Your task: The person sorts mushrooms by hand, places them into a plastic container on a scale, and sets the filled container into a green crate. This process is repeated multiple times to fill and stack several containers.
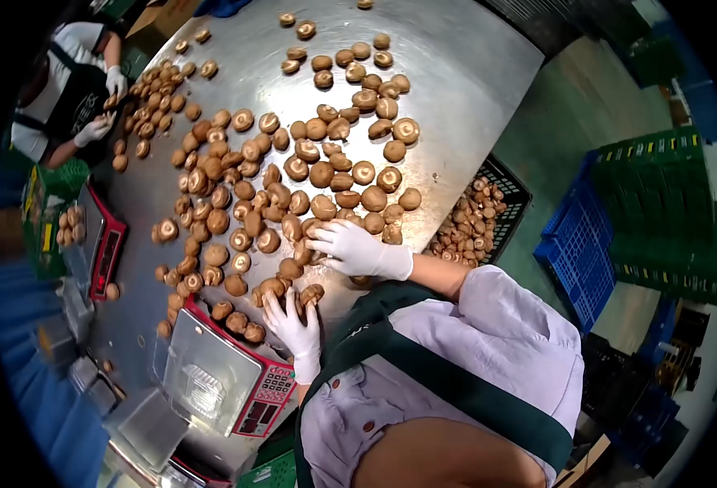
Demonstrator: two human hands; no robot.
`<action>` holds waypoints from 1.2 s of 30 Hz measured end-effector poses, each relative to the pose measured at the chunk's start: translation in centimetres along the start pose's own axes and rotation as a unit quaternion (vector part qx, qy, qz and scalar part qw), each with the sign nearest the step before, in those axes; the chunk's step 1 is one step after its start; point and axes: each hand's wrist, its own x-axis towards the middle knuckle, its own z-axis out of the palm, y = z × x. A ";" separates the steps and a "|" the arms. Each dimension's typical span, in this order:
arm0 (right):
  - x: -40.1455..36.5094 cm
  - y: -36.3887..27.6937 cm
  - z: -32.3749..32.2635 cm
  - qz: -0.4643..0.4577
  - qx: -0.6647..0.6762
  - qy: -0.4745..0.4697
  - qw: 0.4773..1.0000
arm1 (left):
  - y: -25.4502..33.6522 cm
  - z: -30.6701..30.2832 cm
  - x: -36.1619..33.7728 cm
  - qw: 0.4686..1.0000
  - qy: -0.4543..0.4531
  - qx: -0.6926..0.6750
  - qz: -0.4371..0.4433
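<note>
Hand-picking seems under way among mushrooms (321, 174) spread toward eleven o'clock on the table (472, 81), left hand (297, 335) and right hand (362, 250) part-curled, grips unclear, the next move probably calling for a light fingertip pinch.

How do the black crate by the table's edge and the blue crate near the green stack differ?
Contents: the black crate holds many mushrooms; none show in the blue crate.
Placement: the black crate sits right by the metal table; the blue crate stands farther off, beside the green stack.
Colour: one is black, the other bright blue.
Both have openwork sides.
</note>
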 end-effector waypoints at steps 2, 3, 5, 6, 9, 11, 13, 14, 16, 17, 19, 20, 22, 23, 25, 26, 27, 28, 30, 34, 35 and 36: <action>-1.2 0.2 0.0 0.014 -0.021 0.052 0.998 | -0.9 -0.1 -0.1 1.000 0.003 -0.010 0.004; -1.6 0.4 -0.3 0.010 -0.042 0.071 0.997 | -0.9 -0.3 0.3 1.000 0.008 -0.019 0.002; -1.7 1.1 -0.9 0.018 -0.017 0.088 0.996 | -0.5 -0.5 1.2 1.000 0.009 -0.018 0.001; -1.5 1.8 -1.4 0.020 0.006 0.102 0.995 | -0.5 -0.4 1.9 1.000 0.023 -0.019 0.010; 0.2 5.4 -4.0 0.069 -0.041 0.221 0.972 | 0.6 -0.2 4.0 0.999 0.033 -0.026 0.015; 1.9 8.9 -6.3 0.216 0.019 0.189 0.958 | 2.0 0.3 5.0 0.999 0.027 -0.035 0.006; 3.6 12.9 -7.9 0.180 -0.118 0.289 0.933 | 3.2 0.8 6.0 1.000 -0.018 -0.003 0.014; 4.5 14.9 -8.8 0.189 -0.164 0.284 0.926 | 3.4 1.4 6.0 0.998 -0.042 0.041 0.014; 5.9 17.9 -10.3 0.235 -0.198 0.229 0.924 | 3.8 2.4 6.1 0.991 -0.075 0.109 0.001; 6.6 19.1 -11.0 0.269 -0.186 0.181 0.927 | 3.8 2.3 6.2 0.991 -0.074 0.110 -0.003; 7.4 20.6 -10.9 0.294 -0.157 0.158 0.929 | 3.8 2.2 6.5 0.994 -0.081 0.077 -0.013; 7.5 20.9 -11.1 0.269 -0.137 0.182 0.936 | 3.6 2.1 6.5 0.994 -0.082 0.071 -0.012; 7.6 21.0 -11.5 0.263 -0.057 0.240 0.933 | 3.3 2.2 6.4 0.993 -0.086 0.080 -0.015; 7.2 20.6 -11.9 0.301 -0.021 0.233 0.925 | 3.4 2.1 6.4 0.992 -0.094 0.083 -0.026; 6.9 20.6 -11.9 0.358 0.201 0.269 0.871 | 3.4 2.0 6.5 0.992 -0.086 0.084 -0.023; 6.8 20.8 -11.8 0.382 0.376 0.305 0.788 | 3.5 2.1 6.6 0.992 -0.086 0.088 -0.024; 6.5 21.3 -11.4 0.384 0.375 0.304 0.787 | 3.5 2.2 6.4 0.992 -0.088 0.091 -0.025; 6.1 21.8 -11.0 0.390 0.482 0.303 0.723 | 3.4 2.4 6.4 0.992 -0.079 0.093 -0.020; 5.8 22.3 -11.1 0.386 0.581 0.302 0.650 | 3.2 2.4 6.5 0.993 -0.077 0.091 -0.013; 5.4 20.9 -11.2 0.337 0.646 0.281 0.625 | 3.2 2.2 6.4 0.994 -0.073 0.086 -0.011; 5.4 20.4 -11.3 0.336 0.665 0.281 0.606 | 3.2 2.2 6.4 0.994 -0.071 0.086 -0.013; 5.6 19.8 -11.8 0.335 0.664 0.279 0.607 | 3.2 2.3 6.4 0.994 -0.069 0.087 -0.011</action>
